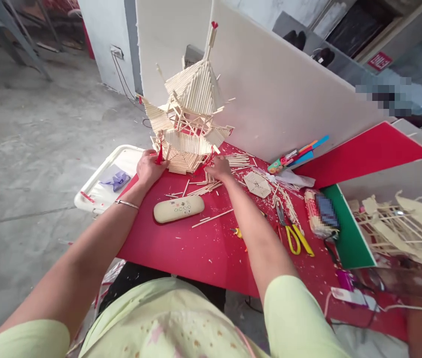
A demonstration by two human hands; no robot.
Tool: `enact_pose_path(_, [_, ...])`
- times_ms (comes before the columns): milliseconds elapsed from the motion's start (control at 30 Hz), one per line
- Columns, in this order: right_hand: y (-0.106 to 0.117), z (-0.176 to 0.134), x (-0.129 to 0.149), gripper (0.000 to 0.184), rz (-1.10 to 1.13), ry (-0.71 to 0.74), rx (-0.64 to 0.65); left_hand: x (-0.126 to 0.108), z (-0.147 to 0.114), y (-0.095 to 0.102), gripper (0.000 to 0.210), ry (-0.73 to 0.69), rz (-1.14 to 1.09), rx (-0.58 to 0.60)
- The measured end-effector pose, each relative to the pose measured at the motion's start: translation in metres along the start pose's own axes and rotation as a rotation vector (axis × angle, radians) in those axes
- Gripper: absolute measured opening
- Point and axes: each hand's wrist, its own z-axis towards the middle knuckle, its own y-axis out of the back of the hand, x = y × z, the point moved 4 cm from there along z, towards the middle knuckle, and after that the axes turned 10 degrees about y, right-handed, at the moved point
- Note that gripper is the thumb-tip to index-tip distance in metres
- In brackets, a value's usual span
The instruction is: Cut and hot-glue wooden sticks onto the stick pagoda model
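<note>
A model pagoda (192,94) built of thin wooden sticks stands at the far end of the red table (196,248), with red tassels at its roof corners. My left hand (151,168) grips its lower left side, close to a red tassel (159,155). At the lower right side, my right hand (218,168) is closed on the model near another tassel; its fingertips are partly hidden. Between my forearms lies a beige oblong case (178,209). Loose sticks (205,189) are scattered in front of the pagoda, and a flat hexagonal stick panel (257,184) rests right of my right hand.
Yellow-handled pliers (293,238), a bundle of sticks (317,223) and pens (300,154) lie to the right. A white tray (87,191) holds a purple item (116,180) on the left. Behind the pagoda rises a white board (256,89). Another person's arm shows at lower right.
</note>
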Motion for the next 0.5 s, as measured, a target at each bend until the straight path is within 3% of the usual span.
enact_pose_path(200, [-0.026, 0.021, 0.007, 0.053, -0.023, -0.014, -0.023, 0.003, 0.008, 0.000, 0.023, -0.035, -0.127, -0.045])
enact_pose_path(333, [-0.029, 0.027, 0.004, 0.061, -0.035, -0.036, -0.026, 0.003, 0.012, -0.003, 0.027, -0.010, -0.156, -0.057])
enact_pose_path(500, [-0.027, 0.025, 0.002, 0.047, -0.041, -0.059, -0.019, 0.003, 0.012, -0.004, 0.025, -0.002, -0.145, -0.051])
